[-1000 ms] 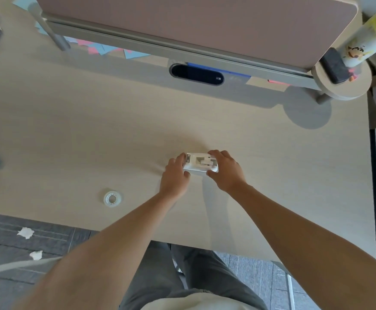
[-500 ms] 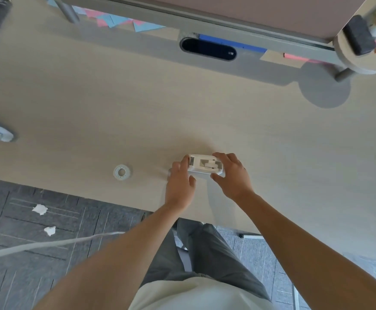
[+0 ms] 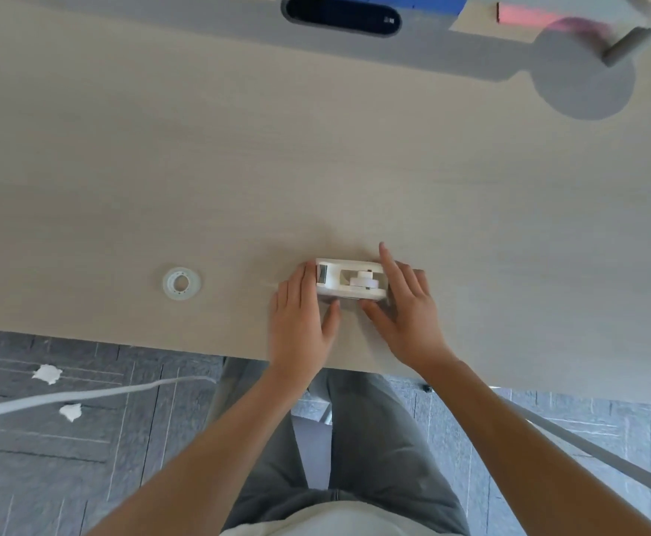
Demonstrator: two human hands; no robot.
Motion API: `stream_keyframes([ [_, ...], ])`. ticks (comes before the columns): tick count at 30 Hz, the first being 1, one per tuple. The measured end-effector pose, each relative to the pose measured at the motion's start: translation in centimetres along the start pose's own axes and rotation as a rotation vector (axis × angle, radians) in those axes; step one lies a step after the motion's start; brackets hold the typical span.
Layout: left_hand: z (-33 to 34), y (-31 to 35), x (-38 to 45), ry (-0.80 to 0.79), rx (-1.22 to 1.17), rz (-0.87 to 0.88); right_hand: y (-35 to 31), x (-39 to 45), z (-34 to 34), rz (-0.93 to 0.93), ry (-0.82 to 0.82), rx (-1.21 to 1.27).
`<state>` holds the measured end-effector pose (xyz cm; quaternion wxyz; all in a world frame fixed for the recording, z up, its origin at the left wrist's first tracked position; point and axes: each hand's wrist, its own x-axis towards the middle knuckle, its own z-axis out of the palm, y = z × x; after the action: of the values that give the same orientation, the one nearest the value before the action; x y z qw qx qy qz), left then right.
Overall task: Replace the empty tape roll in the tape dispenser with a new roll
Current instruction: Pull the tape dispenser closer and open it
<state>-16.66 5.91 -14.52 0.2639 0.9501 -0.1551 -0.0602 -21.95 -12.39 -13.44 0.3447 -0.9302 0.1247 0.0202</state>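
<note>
A white tape dispenser (image 3: 349, 279) lies on the light wooden desk (image 3: 316, 168), near the front edge. Its metal cutter faces left and a white core sits in its well on the right. My left hand (image 3: 300, 319) cups the dispenser's left end, thumb against the near side. My right hand (image 3: 405, 307) grips the right end, fingers spread along the far side and thumb on the near side. A clear roll of tape (image 3: 181, 283) lies flat on the desk, well left of my left hand.
A dark oval cable slot (image 3: 339, 15) sits at the desk's back edge, with blue and pink papers beside it. A round grey shadow falls at the back right. Below the desk edge are grey floor tiles, crumpled white scraps (image 3: 47, 374) and a white cable (image 3: 84, 396).
The view has tilted down, so the desk's back edge has slid up out of frame. Both hands stay on the dispenser; my right hand's fingers have spread wider.
</note>
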Motion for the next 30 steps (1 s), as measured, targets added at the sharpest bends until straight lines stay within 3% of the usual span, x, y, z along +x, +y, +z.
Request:
stream_keyframes([
  [6, 1.3, -0.6, -0.4, 0.095, 0.038, 0.037, 1.3, -0.8, 2.4, -0.076, 0.204, 0.053],
  [12, 1.9, -1.3, -1.0, 0.113, -0.019, 0.075, 1.6, -1.4, 2.9, -0.155, 0.255, -0.009],
  [21, 3.5, -1.8, -1.9, 0.352, -0.159, 0.234, 3.2, -1.9, 4.3, -0.274, 0.342, -0.128],
  [26, 4.1, -1.9, -3.6, 0.359, 0.016, 0.323, 2.9, -2.1, 4.3, -0.262, 0.368, -0.067],
  [30, 4.3, -1.9, -3.3, 0.315, 0.102, 0.291, 2.0, -2.2, 3.9, -0.294, 0.535, 0.021],
])
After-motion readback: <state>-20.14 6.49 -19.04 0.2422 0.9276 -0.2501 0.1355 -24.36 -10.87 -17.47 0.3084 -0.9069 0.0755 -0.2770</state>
